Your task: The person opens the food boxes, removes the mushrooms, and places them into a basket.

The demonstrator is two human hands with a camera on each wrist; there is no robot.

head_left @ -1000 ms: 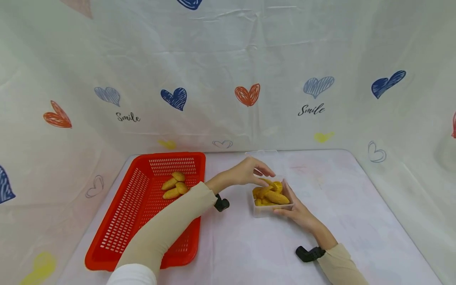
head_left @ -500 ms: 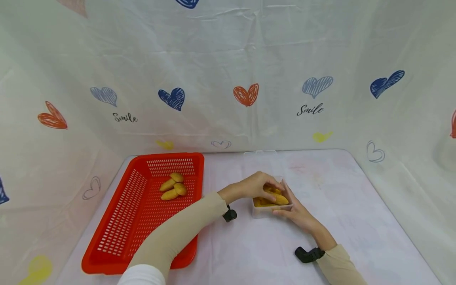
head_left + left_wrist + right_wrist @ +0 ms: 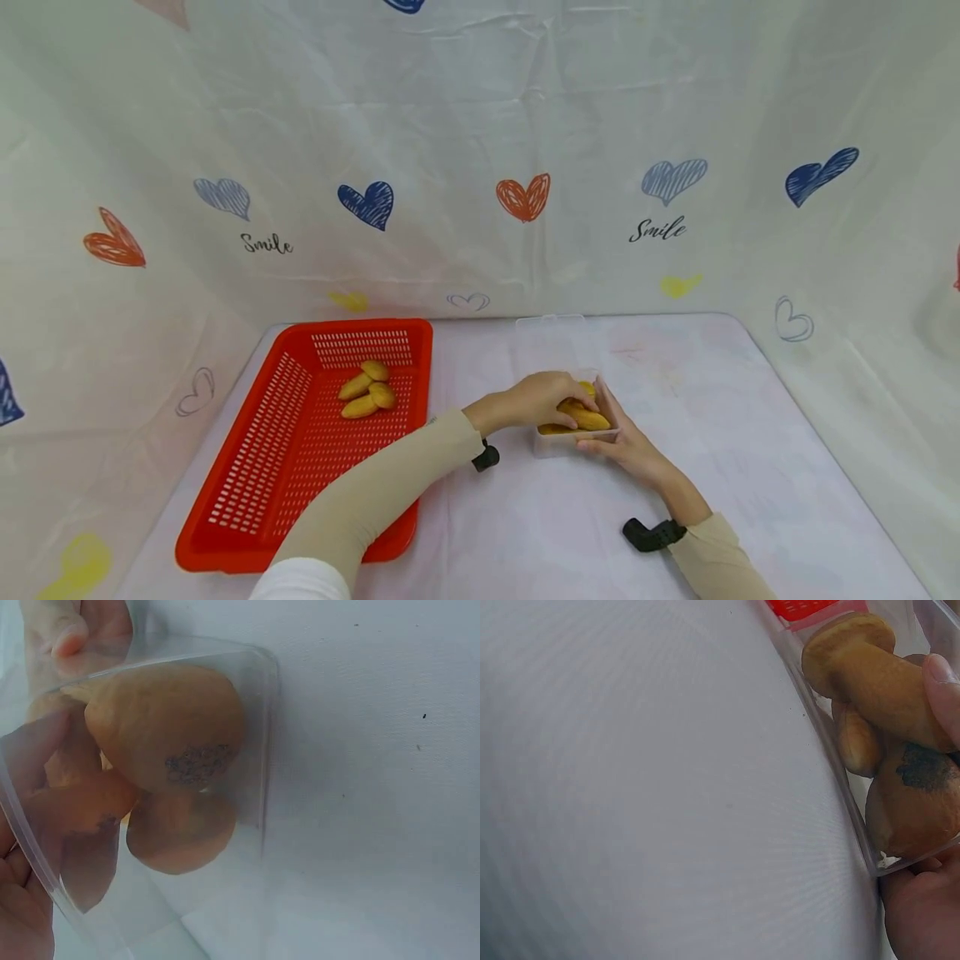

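A clear plastic box [image 3: 557,446] holds several yellow-brown mushrooms [image 3: 588,418], some with dark blue stains. My left hand [image 3: 542,400] reaches over the box's left side, its thumb and fingers around a mushroom inside. In the right wrist view, that thumb lies against a thick mushroom stalk [image 3: 892,686]. My right hand [image 3: 628,446] holds the box's right front corner, thumb along the front wall and fingers along the right side. From the left wrist, a broad mushroom cap [image 3: 172,720] shows through the clear wall. The left fingertips are partly hidden among the mushrooms.
At the left of the white-covered table [image 3: 720,392] stands a red perforated basket [image 3: 262,467], with mushrooms [image 3: 369,390] near its far end. A clear lid [image 3: 551,337] lies behind the box. A white curtain [image 3: 442,125] with printed hearts rises behind the table.
My left hand has come down from above the box, its fingers now in among the mushrooms. My right hand stays at the box's corner.
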